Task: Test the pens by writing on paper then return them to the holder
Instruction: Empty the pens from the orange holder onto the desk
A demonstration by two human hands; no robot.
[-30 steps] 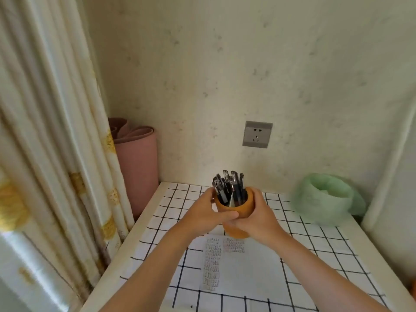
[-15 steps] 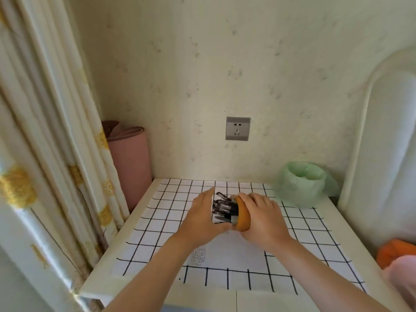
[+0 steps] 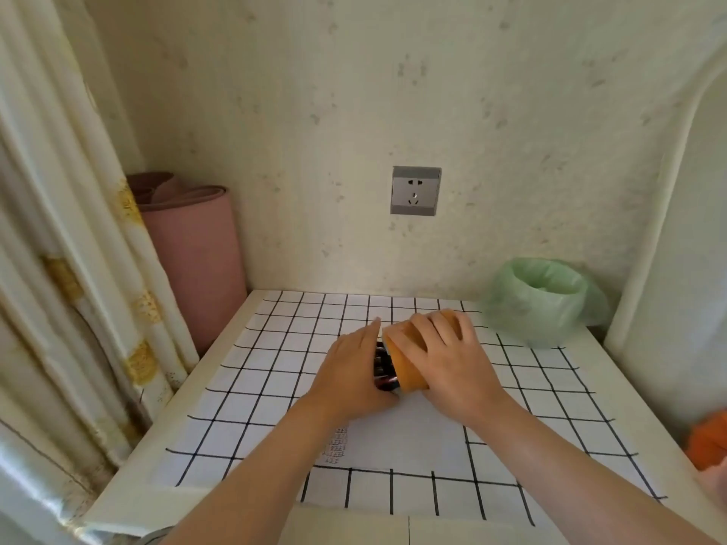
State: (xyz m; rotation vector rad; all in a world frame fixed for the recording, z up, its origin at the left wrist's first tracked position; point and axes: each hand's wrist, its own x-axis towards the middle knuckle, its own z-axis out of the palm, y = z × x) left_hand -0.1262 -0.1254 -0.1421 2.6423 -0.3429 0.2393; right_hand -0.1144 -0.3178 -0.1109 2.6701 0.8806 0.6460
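Note:
The orange pen holder (image 3: 405,365) lies tipped on its side above the table, its mouth facing left. My right hand (image 3: 452,359) grips it from above, fingers curled over its body. Several dark pens (image 3: 383,367) stick out of the mouth. My left hand (image 3: 352,373) is held flat against the pen ends, fingers straight, covering most of them. A white sheet of paper (image 3: 413,438) with small rows of writing lies on the gridded tablecloth (image 3: 275,359) just below the hands.
A green plastic bag (image 3: 543,300) sits at the table's back right corner. A rolled pink mat (image 3: 196,249) stands beside the table at the left, next to a curtain (image 3: 59,230). A wall socket (image 3: 415,190) is behind. Something orange (image 3: 708,442) lies at the right edge.
The holder went from upright in both hands to tipped on its side, mouth to the left. My left hand moved to cover the pen ends. The view shifted back and down.

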